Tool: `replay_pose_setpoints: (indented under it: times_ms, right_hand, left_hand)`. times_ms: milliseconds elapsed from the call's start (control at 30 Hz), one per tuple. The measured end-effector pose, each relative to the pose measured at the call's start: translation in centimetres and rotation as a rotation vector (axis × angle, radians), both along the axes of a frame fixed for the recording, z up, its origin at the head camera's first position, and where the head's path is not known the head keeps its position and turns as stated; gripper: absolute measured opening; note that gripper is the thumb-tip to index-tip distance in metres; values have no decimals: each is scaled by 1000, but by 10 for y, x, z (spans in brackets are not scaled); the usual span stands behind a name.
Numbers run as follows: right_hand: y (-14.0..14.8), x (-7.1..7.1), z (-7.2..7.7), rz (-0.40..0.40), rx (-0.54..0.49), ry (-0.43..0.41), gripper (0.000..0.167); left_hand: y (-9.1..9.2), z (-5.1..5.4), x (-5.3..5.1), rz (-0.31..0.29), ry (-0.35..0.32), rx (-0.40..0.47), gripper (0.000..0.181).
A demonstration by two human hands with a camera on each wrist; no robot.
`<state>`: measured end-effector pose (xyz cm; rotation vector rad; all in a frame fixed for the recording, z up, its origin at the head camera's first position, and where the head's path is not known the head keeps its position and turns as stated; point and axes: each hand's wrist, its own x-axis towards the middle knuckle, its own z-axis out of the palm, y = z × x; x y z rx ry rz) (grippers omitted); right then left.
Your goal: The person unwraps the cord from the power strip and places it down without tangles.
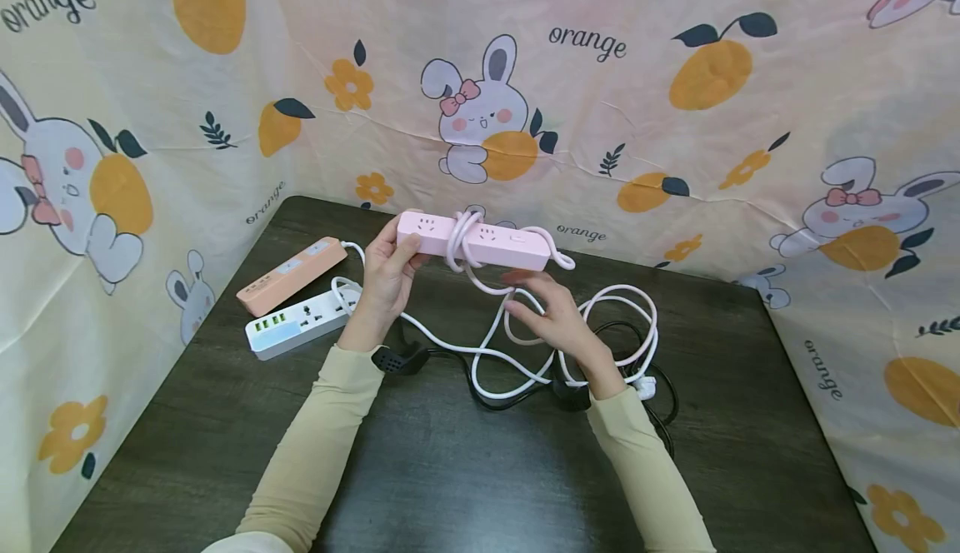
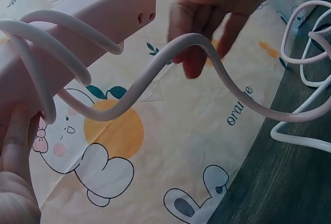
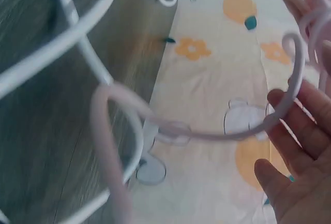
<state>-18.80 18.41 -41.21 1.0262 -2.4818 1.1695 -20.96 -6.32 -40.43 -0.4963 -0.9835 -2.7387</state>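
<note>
In the head view a pink power strip (image 1: 513, 244) is raised above the back of the table. My left hand (image 1: 382, 282) grips its left end, thumb on the front face. The strip's pale pink cord (image 2: 155, 66) is wound around its middle, and a free length runs down toward the table. My right hand (image 1: 558, 317) is below the strip's right end. In the right wrist view, the right hand (image 3: 302, 154) has its fingers spread and the cord lies against them, with the thumb apart from it.
On the table's left lie a salmon power strip (image 1: 292, 275) and a white power strip (image 1: 300, 321). Loose white cord (image 1: 495, 353) and black cord (image 1: 671, 407) tangle across the middle and right, with a white plug (image 1: 645, 386). Patterned cloth (image 1: 585, 120) stands behind the table (image 1: 465, 486).
</note>
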Motion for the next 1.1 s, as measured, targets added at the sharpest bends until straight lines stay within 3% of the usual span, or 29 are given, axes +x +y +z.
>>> replay_pose_setpoints:
  times_ms: [133,300,500,633,767,933,1100]
  right_hand:
    - [-14,-1,-1,25,-14,-28,21]
    - [-16,-5,-2,-54,-58,-15,10]
    - [-4,-9,8,-129,-312,45,15]
    - [4,-6,22,-146,-422,2,6]
    - [14,-8,27,-146,-595,-105,15]
    - [28,-7,38,-65,-776,-108,25]
    - [44,5,50,177,-748,-58,12]
  left_hand:
    - [0,0,0,-7,-4,6,37]
    - [1,0,0,-33,-5,-14,35]
    - [-2,-2,-1,-72,6,-3,31]
    - [-4,-3,-2,-102,9,17,31]
    - [-5,-5,-2,-124,23,-1,32]
    - [-8,-8,-3,-113,36,-58,31]
    - [-11,-10,-4,-73,11,-37,25]
